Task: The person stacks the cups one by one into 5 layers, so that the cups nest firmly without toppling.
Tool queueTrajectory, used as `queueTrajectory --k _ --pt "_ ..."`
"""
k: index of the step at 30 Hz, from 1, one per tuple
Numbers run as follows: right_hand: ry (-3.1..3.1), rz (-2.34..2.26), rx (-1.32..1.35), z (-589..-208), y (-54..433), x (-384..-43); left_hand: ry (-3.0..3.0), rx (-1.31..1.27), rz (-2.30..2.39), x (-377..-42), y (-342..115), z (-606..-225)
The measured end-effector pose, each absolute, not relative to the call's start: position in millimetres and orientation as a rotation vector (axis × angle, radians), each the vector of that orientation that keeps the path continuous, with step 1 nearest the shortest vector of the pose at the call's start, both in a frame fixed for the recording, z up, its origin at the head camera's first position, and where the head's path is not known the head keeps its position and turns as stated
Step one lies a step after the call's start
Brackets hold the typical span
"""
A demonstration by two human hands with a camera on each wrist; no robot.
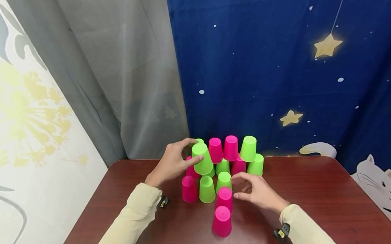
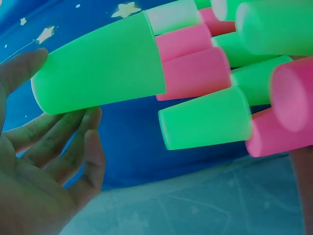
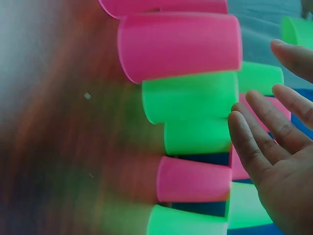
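Observation:
My left hand [image 1: 172,161] pinches an upside-down green cup [image 1: 202,159] between thumb and fingers. In the left wrist view this green cup [image 2: 102,68] is raised, in front of the pink cups [image 2: 195,73]. My right hand [image 1: 258,192] has its fingers spread loosely and holds nothing. It is beside a green cup [image 1: 224,180] and a pink cup [image 1: 224,199] in the front line; whether a fingertip touches one cannot be told. Behind, upside-down pink and green cups stand in two levels, among them a pink cup [image 1: 230,148] and a green cup [image 1: 248,148] on top.
At the front stands a pink cup [image 1: 222,223]; to the left are another pink cup [image 1: 189,189] and a green cup [image 1: 206,189]. All stand on a dark red-brown table [image 1: 300,190]. A blue curtain [image 1: 245,59] and a grey curtain [image 1: 128,74] hang behind.

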State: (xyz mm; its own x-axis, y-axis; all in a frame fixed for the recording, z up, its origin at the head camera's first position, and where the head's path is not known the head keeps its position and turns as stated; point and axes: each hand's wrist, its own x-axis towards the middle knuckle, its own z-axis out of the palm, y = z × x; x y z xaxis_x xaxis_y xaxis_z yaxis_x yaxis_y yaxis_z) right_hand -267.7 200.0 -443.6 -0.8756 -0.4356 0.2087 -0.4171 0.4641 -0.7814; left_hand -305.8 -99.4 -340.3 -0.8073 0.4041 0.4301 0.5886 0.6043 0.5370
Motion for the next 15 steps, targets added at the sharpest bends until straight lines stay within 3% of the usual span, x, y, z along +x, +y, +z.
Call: queueTrajectory --k 15 --pt "2.648 -1.403 -0.813 -469 180 -265 -2.558 -0.746 -0.898 -349 -77 -311"
